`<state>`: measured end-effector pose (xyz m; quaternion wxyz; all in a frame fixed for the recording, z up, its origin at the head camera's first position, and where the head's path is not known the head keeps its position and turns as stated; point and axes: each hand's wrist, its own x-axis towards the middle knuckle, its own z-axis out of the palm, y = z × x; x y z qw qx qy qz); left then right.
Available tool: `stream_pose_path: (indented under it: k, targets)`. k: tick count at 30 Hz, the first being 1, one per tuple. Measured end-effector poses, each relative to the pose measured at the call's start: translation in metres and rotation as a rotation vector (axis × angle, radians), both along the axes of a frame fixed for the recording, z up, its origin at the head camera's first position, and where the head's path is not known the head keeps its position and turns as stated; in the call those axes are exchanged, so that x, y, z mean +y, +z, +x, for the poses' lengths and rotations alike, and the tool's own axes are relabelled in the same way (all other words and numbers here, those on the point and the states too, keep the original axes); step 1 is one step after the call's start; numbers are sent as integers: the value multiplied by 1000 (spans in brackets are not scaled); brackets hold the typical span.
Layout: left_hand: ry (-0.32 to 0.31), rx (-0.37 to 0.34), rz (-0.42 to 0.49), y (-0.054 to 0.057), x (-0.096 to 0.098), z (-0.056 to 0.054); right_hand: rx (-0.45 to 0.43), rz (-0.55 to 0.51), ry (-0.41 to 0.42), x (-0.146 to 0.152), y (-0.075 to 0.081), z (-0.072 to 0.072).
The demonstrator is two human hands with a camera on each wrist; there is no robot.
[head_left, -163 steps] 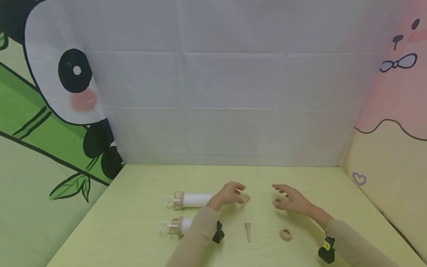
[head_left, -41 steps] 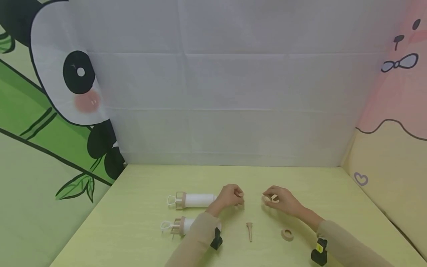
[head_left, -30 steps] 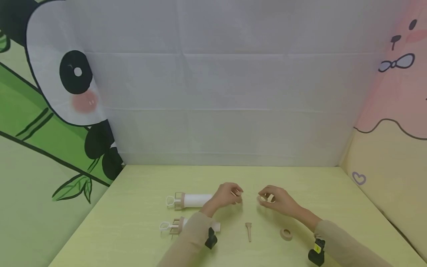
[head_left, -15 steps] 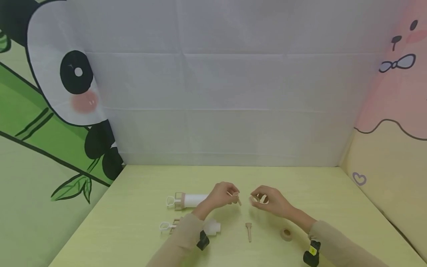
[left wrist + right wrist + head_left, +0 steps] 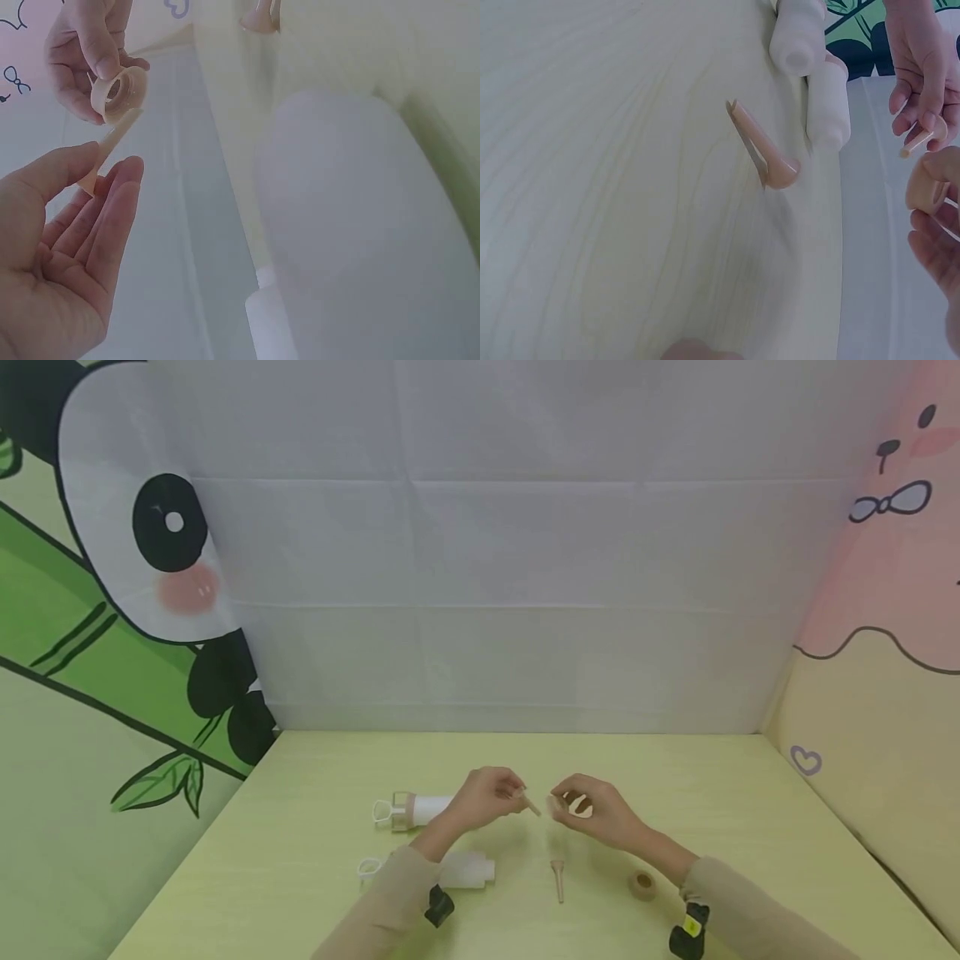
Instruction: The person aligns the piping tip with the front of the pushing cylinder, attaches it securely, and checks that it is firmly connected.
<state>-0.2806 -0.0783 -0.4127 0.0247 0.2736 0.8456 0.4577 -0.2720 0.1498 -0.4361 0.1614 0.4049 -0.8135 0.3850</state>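
Observation:
My left hand [image 5: 482, 802] pinches a beige flared nozzle [image 5: 116, 139] by its wide end, the narrow tube pointing right and towards the other hand. My right hand [image 5: 603, 814] holds a beige threaded ring cap [image 5: 135, 91] between thumb and fingers, its opening facing the nozzle. Both are raised above the table, and in the head view a small gap separates nozzle and ring. A second nozzle [image 5: 558, 881] lies on the table below the hands. To its right is a second ring cap [image 5: 642, 885].
Two white piston-type barrels with loop handles lie at the left: the rear barrel [image 5: 431, 810] and the front barrel [image 5: 467, 870], each partly behind my left hand or arm. A pale yellow table [image 5: 315, 777] meets a white backdrop [image 5: 525, 668].
Over the past seconds my left hand took up the nozzle and my right the ring cap. Since then both have shifted left, the right one further, narrowing the gap. The nozzle has tilted to point right.

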Motion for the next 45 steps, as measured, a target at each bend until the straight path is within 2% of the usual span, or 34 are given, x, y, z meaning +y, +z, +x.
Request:
stream_pose_path:
  k: [5, 13, 23, 30, 33, 40, 45]
  targets:
    - [6, 1, -4, 1, -6, 4, -16, -47, 14, -9, 3, 4]
    - [43, 17, -20, 1, -15, 8, -1, -109, 54, -24, 29, 27]
    - [47, -32, 34, 0, -18, 12, 7, -140, 34, -33, 29, 30]
    - [25, -33, 78, 33, -14, 39, 41, -188, 28, -37, 27, 29]
    - [24, -28, 90, 28, -13, 36, 50, -208, 41, -39, 26, 28]
    - [40, -19, 107, 1, -11, 20, 47, -225, 47, -41, 26, 29]
    - [14, -13, 119, -3, -9, 17, 68, -236, 45, -42, 26, 28]
